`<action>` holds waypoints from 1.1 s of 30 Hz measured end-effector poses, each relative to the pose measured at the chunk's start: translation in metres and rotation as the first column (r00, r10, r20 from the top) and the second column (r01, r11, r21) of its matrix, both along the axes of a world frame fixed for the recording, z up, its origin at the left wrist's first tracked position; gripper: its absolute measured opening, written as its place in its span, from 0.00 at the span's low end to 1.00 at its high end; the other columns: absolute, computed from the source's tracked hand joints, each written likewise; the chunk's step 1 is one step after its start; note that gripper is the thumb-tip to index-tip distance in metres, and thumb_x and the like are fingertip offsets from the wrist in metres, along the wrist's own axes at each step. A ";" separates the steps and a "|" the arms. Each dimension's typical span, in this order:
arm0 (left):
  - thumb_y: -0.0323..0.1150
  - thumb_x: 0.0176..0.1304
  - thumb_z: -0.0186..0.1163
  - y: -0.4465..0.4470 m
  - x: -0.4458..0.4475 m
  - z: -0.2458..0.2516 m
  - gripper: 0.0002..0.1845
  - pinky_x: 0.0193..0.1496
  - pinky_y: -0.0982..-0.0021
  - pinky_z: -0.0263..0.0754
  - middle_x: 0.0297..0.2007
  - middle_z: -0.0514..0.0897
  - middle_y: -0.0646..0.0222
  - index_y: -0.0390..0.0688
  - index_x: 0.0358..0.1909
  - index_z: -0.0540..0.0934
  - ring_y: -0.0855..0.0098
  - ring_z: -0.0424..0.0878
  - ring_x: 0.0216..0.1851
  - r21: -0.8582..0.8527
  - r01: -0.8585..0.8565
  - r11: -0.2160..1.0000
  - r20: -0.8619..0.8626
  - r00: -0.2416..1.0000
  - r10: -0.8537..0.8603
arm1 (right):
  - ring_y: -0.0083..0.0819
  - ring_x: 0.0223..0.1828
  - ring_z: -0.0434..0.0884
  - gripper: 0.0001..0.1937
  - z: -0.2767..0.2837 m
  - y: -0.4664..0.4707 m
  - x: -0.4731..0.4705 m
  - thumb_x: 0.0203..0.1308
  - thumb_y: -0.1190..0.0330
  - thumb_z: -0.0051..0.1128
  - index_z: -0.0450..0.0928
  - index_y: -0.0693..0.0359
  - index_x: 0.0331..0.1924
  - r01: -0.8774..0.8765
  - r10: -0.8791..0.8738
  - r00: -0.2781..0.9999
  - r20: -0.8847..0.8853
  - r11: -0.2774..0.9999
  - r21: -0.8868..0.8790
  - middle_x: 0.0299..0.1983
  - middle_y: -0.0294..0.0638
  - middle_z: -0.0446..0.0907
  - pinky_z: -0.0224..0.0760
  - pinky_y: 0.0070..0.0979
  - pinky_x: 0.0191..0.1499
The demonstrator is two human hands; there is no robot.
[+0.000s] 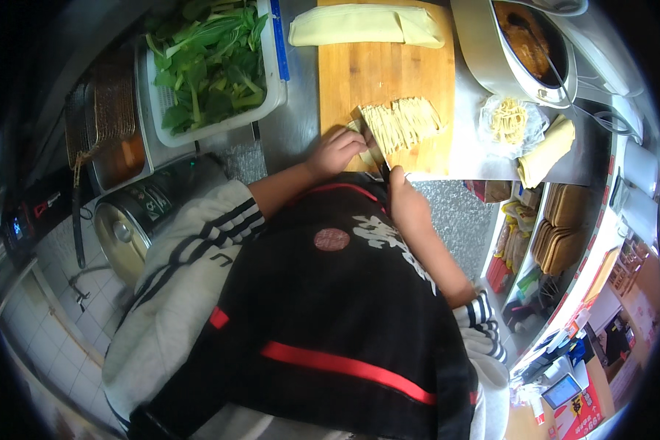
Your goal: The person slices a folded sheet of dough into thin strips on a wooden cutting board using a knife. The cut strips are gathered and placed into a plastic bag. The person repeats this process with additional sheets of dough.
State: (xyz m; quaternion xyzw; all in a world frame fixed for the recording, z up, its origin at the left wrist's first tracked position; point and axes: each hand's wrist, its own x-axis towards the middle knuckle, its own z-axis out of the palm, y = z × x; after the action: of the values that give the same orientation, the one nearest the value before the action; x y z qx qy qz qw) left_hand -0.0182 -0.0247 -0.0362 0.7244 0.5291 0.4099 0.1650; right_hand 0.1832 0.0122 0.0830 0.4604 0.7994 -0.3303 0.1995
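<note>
On a wooden cutting board (385, 69) lies a row of thin pale strips (412, 122), which look like sliced tofu skin. My right hand (410, 198) grips the dark handle of a kitchen knife (376, 144) at the board's near edge. The blade slants away from me, along the left end of the strips. With curled fingers, my left hand (338, 149) holds down the uncut end of the folded tofu skin (357, 125), close to the blade and partly covering it. A folded stack of pale sheets (357, 26) lies across the board's far end, overhanging its left side.
Leafy greens (209, 71) fill a white plastic basket (168, 132) on the left. To the right are a clear bag of strips (509, 121), a rolled pale sheet (547, 149) and a metal pot (481, 49) with brown contents and a ladle. Wire strainers (110, 104) rest at far left.
</note>
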 end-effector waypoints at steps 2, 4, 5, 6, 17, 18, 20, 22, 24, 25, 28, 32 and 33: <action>0.24 0.55 0.60 -0.001 0.001 -0.001 0.05 0.44 0.65 0.73 0.36 0.81 0.65 0.40 0.33 0.82 0.61 0.78 0.39 0.000 -0.003 1.000 -0.002 1.000 0.003 | 0.62 0.36 0.82 0.10 -0.011 0.001 -0.009 0.64 0.73 0.42 0.58 0.63 0.47 -0.006 0.007 1.000 -0.017 1.000 0.027 0.44 0.63 0.77 0.75 0.50 0.39; 0.24 0.56 0.60 -0.001 0.002 -0.001 0.04 0.44 0.65 0.73 0.36 0.81 0.64 0.40 0.33 0.82 0.61 0.78 0.39 0.016 -0.001 1.000 -0.001 1.000 0.001 | 0.62 0.37 0.82 0.10 -0.021 0.000 -0.017 0.64 0.74 0.41 0.58 0.63 0.47 0.018 -0.017 1.000 -0.025 0.999 0.030 0.45 0.63 0.77 0.76 0.50 0.39; 0.24 0.55 0.60 0.000 0.002 0.000 0.04 0.44 0.65 0.73 0.36 0.81 0.64 0.40 0.33 0.82 0.61 0.78 0.39 0.015 -0.001 1.000 0.000 1.000 0.001 | 0.62 0.37 0.82 0.10 -0.025 0.002 -0.021 0.64 0.74 0.41 0.58 0.63 0.48 0.023 -0.022 1.000 -0.018 0.999 0.039 0.45 0.63 0.77 0.76 0.49 0.39; 0.24 0.55 0.60 0.001 0.002 0.001 0.04 0.44 0.65 0.73 0.36 0.80 0.65 0.40 0.33 0.82 0.61 0.78 0.39 0.021 -0.002 1.000 0.000 1.000 0.002 | 0.62 0.36 0.81 0.11 -0.029 0.004 -0.024 0.64 0.73 0.43 0.58 0.63 0.47 0.045 -0.040 0.997 -0.065 0.996 0.074 0.42 0.64 0.78 0.75 0.50 0.39; 0.24 0.56 0.64 -0.003 0.000 0.001 0.03 0.44 0.65 0.74 0.35 0.80 0.64 0.40 0.32 0.83 0.61 0.79 0.38 -0.029 -0.011 1.000 0.153 0.988 0.015 | 0.67 0.30 0.77 0.12 -0.006 -0.005 0.011 0.67 0.68 0.47 0.56 0.62 0.44 0.039 -0.030 0.988 -0.151 0.997 0.060 0.27 0.64 0.78 0.66 0.56 0.30; 0.24 0.56 0.64 -0.003 -0.001 0.001 0.03 0.44 0.66 0.74 0.36 0.80 0.64 0.40 0.32 0.83 0.61 0.79 0.38 -0.024 -0.007 1.000 0.158 0.987 0.011 | 0.66 0.33 0.78 0.10 -0.005 -0.005 0.012 0.66 0.69 0.45 0.57 0.61 0.44 0.044 -0.041 0.993 -0.113 0.999 0.024 0.33 0.65 0.78 0.68 0.55 0.34; 0.24 0.55 0.64 -0.003 -0.002 0.001 0.03 0.44 0.66 0.74 0.36 0.81 0.64 0.40 0.32 0.83 0.61 0.79 0.38 -0.018 -0.005 1.000 0.165 0.986 0.008 | 0.65 0.38 0.79 0.09 -0.004 -0.003 0.007 0.64 0.72 0.41 0.58 0.61 0.46 0.049 -0.051 0.998 -0.028 0.997 -0.054 0.43 0.65 0.78 0.72 0.53 0.40; 0.24 0.55 0.64 -0.002 -0.003 0.002 0.04 0.43 0.66 0.74 0.36 0.81 0.64 0.40 0.33 0.83 0.61 0.79 0.38 0.006 -0.007 1.000 0.104 0.995 0.007 | 0.66 0.38 0.79 0.09 -0.008 -0.001 0.000 0.65 0.72 0.40 0.58 0.61 0.46 0.065 -0.068 0.995 -0.067 0.996 -0.053 0.45 0.65 0.78 0.73 0.53 0.40; 0.23 0.54 0.64 -0.002 -0.003 0.003 0.04 0.43 0.66 0.74 0.35 0.81 0.64 0.40 0.33 0.83 0.61 0.79 0.37 0.017 -0.011 1.000 0.070 0.997 0.010 | 0.66 0.38 0.80 0.09 -0.014 -0.001 -0.009 0.65 0.72 0.39 0.58 0.62 0.47 0.067 -0.070 0.997 -0.040 0.996 -0.056 0.46 0.65 0.77 0.73 0.52 0.40; 0.23 0.54 0.64 -0.002 -0.002 0.003 0.04 0.43 0.66 0.74 0.35 0.81 0.64 0.40 0.33 0.83 0.61 0.79 0.37 0.021 -0.015 1.000 0.066 0.998 0.014 | 0.66 0.38 0.80 0.09 -0.019 -0.001 -0.014 0.65 0.72 0.39 0.58 0.62 0.47 0.058 -0.058 0.998 0.000 0.997 -0.058 0.47 0.65 0.77 0.73 0.52 0.40; 0.23 0.54 0.64 -0.001 -0.001 0.002 0.05 0.43 0.66 0.75 0.35 0.81 0.64 0.40 0.34 0.83 0.61 0.80 0.37 0.028 -0.023 0.999 0.069 0.997 0.021 | 0.66 0.37 0.80 0.09 -0.028 -0.001 -0.016 0.66 0.71 0.39 0.58 0.63 0.47 0.080 -0.079 0.993 -0.085 0.997 0.019 0.46 0.66 0.77 0.73 0.52 0.39; 0.22 0.54 0.63 -0.004 -0.001 0.000 0.06 0.45 0.66 0.74 0.37 0.82 0.64 0.40 0.34 0.83 0.62 0.80 0.38 -0.007 0.002 1.000 0.109 0.994 -0.001 | 0.65 0.34 0.79 0.11 -0.037 0.009 -0.020 0.67 0.70 0.41 0.58 0.66 0.47 0.173 -0.162 0.962 -0.221 0.984 0.032 0.36 0.67 0.79 0.72 0.54 0.35; 0.22 0.54 0.63 -0.005 -0.001 0.000 0.06 0.45 0.66 0.74 0.37 0.82 0.64 0.40 0.34 0.83 0.62 0.79 0.39 -0.017 0.004 1.000 0.105 0.994 -0.002 | 0.65 0.33 0.79 0.11 -0.038 0.012 -0.022 0.67 0.69 0.42 0.58 0.67 0.47 0.186 -0.168 0.951 -0.260 0.982 0.044 0.34 0.67 0.79 0.72 0.54 0.35</action>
State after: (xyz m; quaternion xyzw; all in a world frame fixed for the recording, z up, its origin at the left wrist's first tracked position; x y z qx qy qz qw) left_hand -0.0196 -0.0295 -0.0361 0.7011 0.5221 0.4427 0.1995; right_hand 0.1616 0.0243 0.0455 0.4905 0.7847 -0.3759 0.0486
